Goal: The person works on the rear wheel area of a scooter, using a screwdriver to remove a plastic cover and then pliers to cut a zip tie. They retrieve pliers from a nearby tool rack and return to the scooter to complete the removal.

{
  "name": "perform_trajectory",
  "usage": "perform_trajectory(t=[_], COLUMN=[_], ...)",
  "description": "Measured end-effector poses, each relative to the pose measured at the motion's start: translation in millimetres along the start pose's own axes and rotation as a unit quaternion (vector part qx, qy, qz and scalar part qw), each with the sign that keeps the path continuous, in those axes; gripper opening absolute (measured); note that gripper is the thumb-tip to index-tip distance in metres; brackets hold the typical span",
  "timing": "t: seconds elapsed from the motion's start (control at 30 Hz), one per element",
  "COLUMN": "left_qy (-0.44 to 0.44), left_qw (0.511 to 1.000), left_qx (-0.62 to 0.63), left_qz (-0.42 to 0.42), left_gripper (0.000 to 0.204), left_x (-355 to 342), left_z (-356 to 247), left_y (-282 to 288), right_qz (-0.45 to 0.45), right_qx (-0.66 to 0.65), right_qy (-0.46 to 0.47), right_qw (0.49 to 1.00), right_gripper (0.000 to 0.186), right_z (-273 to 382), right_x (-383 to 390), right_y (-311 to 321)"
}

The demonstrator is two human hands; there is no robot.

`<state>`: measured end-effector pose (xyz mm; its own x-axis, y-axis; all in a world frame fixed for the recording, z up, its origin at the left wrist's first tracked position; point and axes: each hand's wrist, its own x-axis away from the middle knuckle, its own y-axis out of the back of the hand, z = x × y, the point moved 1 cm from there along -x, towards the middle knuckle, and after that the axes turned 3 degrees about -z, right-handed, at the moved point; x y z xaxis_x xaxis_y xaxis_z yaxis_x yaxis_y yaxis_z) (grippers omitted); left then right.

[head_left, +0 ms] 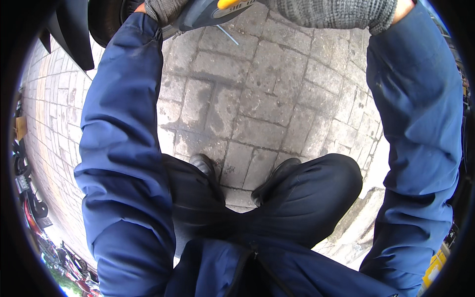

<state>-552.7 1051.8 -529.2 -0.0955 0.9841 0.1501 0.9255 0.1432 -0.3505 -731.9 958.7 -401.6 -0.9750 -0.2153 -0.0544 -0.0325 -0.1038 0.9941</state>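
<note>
My left hand [166,10], in a grey knitted glove, lies at the top edge against a dark grey, curved plastic part [205,16] that looks like a vehicle's body panel. Its fingers are cut off by the picture's edge. On that part sits a yellow piece [228,3], only partly visible. Further right, my right hand [336,13] wears the same kind of glove and is held out level. Its fingers run out of the picture too, so whatever it touches is hidden. Beside my left wrist a dark round part [105,22], perhaps a wheel, curves past.
Black pointed panels [71,34] jut out at the upper left. Under me is grey brick paving [267,104], with a thin pale-blue stick [227,35] lying on it. My dark shoes [277,175] stand between bent knees. Motorbikes [69,265] line the lower left rim; something yellow [435,267] shows lower right.
</note>
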Motion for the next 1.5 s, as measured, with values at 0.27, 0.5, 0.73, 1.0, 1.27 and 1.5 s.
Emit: perform_trajectory(t=[0.27,0.5,0.73,1.0,1.27,1.5], left_qy=[-0.048,-0.075,-0.079,-0.194,-0.28,-0.204], left_qw=[0.985,0.984,0.967,0.892,0.933,0.945], left_qx=[-0.158,-0.161,-0.236,-0.389,-0.184,-0.242], left_qz=[-0.052,-0.024,-0.052,-0.126,-0.131,-0.089], left_gripper=[0.036,0.034,0.038,0.044,0.046,0.036], left_x=[-10,-10,-8,6,44,25], left_z=[10,3,5,-8,-9,26], left_y=[31,22,39,14,-28,-29], right_qz=[0.042,0.053,0.087,0.077,0.09,0.139], right_qx=[-0.009,-0.022,-0.042,-0.061,-0.034,0.002], right_qy=[-0.024,-0.016,-0.088,-0.09,-0.103,-0.11], right_qw=[0.999,0.998,0.991,0.991,0.99,0.984], right_gripper=[0.021,0.021,0.021,0.021,0.022,0.022], right_z=[3,6,0,2,11,13], right_x=[-21,-26,-26,29,30,-26], right_y=[21,35,40,42,42,34])
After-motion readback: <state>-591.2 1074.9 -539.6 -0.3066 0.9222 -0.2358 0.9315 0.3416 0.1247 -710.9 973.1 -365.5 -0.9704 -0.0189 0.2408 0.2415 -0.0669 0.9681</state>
